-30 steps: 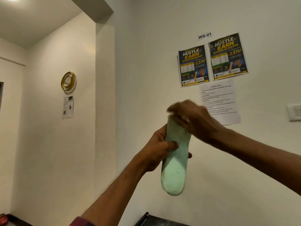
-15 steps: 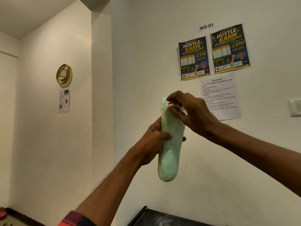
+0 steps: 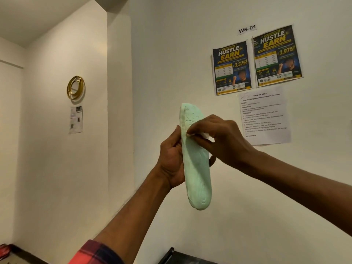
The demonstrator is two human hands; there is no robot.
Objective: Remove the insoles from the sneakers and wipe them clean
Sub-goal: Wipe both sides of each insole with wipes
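Observation:
A pale green insole [image 3: 197, 174] is held upright in front of the white wall, its ribbed underside facing me and its toe end on top. My left hand [image 3: 171, 159] grips its left edge at mid-length. My right hand [image 3: 219, 138] pinches a small white wipe [image 3: 204, 134] and presses it against the upper part of the insole. No sneaker is in view.
Two dark posters [image 3: 232, 67] and a printed task sheet [image 3: 264, 117] hang on the wall behind my hands. A gold ring ornament [image 3: 75, 88] hangs on the left wall. A dark surface edge [image 3: 171, 254] shows at the bottom.
My right hand has slid the wipe down from the toe tip, uncovering the insole's top end. The view has shifted slightly.

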